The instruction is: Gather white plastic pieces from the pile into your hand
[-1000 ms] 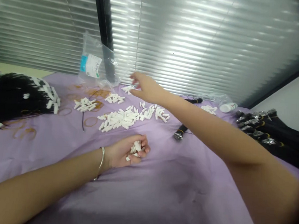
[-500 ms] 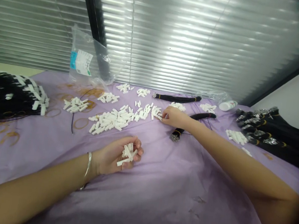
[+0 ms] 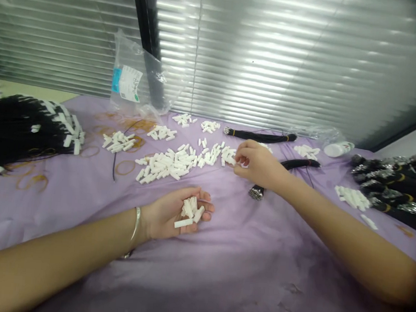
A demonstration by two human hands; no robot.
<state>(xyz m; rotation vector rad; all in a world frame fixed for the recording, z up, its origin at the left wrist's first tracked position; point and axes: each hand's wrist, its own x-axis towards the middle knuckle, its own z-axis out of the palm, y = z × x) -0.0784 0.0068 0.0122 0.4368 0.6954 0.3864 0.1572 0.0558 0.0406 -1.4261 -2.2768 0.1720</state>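
Observation:
My left hand lies palm up with curled fingers, cupping several small white stick-like pieces. Beyond it, on the purple cloth, spreads a large loose pile of the same white pieces. My right hand is at the right end of that pile, thumb and fingers pinched together. A bit of white shows between its fingertips, seemingly one of the pieces, though the fingers partly cover it. Under the right wrist runs a black cord bundle with a silvery end.
Smaller heaps of white pieces surround the main pile. Black cords with white ends lie left, more black bundles right. A clear plastic bag stands against the blinds. A white bottle lies at the back right.
The whole scene has shifted right as my head turned left. My left fingers have loosened slightly around the white pieces. My right hand stays by the pile's right end, its fingers slightly shifted.

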